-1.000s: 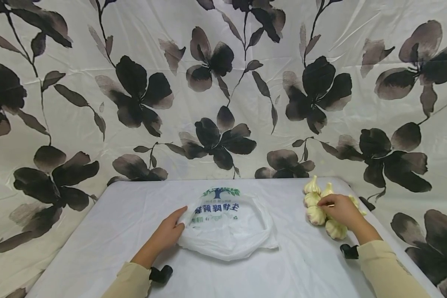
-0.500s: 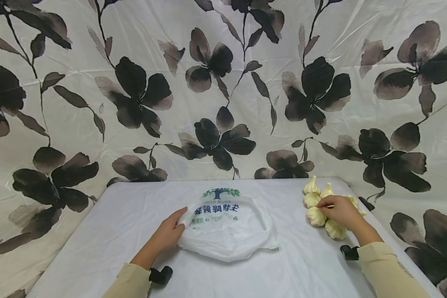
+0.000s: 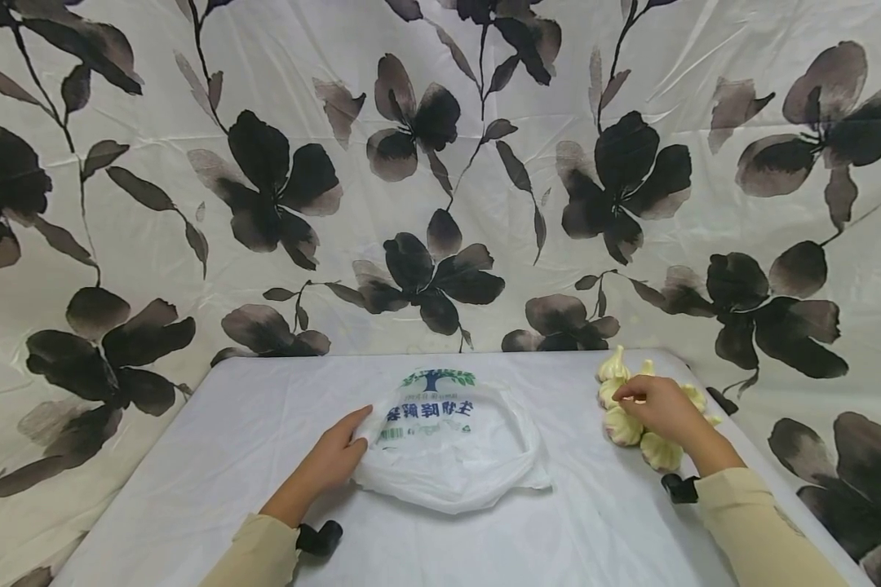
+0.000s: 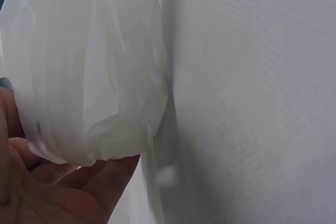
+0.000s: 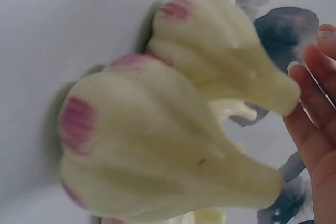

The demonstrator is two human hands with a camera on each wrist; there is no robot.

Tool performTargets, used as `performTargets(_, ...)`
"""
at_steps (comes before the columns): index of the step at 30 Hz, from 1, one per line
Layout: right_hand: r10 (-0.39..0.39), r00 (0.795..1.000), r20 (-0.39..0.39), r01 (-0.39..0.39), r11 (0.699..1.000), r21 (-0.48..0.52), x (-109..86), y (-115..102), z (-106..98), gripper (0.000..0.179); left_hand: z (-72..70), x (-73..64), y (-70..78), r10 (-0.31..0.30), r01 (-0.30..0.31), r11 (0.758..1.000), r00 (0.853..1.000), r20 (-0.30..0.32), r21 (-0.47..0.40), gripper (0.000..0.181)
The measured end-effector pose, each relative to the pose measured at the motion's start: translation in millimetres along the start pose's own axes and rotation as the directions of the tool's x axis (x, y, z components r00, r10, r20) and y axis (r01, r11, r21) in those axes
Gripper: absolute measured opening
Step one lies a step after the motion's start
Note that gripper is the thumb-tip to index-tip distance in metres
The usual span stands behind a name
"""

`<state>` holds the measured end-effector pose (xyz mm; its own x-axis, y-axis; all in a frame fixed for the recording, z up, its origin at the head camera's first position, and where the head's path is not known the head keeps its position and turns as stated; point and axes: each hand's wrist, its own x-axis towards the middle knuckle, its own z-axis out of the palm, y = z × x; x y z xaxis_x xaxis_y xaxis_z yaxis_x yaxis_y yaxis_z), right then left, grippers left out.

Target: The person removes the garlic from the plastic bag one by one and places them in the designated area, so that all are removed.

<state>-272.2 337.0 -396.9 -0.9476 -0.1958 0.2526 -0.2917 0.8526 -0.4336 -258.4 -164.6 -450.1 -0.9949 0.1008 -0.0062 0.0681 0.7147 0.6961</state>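
A white plastic bag (image 3: pixel 451 473) with a green tree and blue lettering lies with its mouth spread in the middle of the table. My left hand (image 3: pixel 334 456) holds the bag's left rim; the left wrist view has the fingers (image 4: pixel 102 182) bent under the thin film, with part of the thumb side out of frame. My right hand (image 3: pixel 668 416) hovers over several garlic bulbs (image 3: pixel 622 427) at the table's right. In the right wrist view its fingers (image 5: pixel 315 135) are fairly straight, right beside the neck of the upper bulb (image 5: pixel 220 56). No bulb is gripped.
A white cloth covers the table (image 3: pixel 250 440). Behind it hangs a pale curtain (image 3: pixel 514 302) with dark flower prints. The garlic group sits near the table's right edge, partly hidden under the right hand.
My right hand stays over the garlic, then shifts slightly left and up in the last half second. The left hand and the bag barely move.
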Motion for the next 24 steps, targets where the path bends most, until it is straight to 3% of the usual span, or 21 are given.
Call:
performTargets(6, -0.066, 0.997, -0.030, 0.065, 0.997, -0.031, 8.6, -13, -2, 0.012, -1.1, 0.0, 4.1, 0.005, -0.005, 1.000, 1.000, 0.018, -0.004, 0.058)
performTargets(13, -0.107, 0.994, -0.035, 0.106, 0.994, -0.037, 18.5, -34, -10, 0.016, -10.9, 5.9, 7.7, 0.105, -0.107, 0.994, 0.994, 0.036, 0.039, 0.057)
performTargets(24, -0.101, 0.995, -0.021, 0.100, 0.993, -0.061, 37.9, -57, -16, 0.033, -34.1, 25.8, 25.1, 0.194, -0.200, 0.968, 0.980, 0.048, 0.154, 0.057)
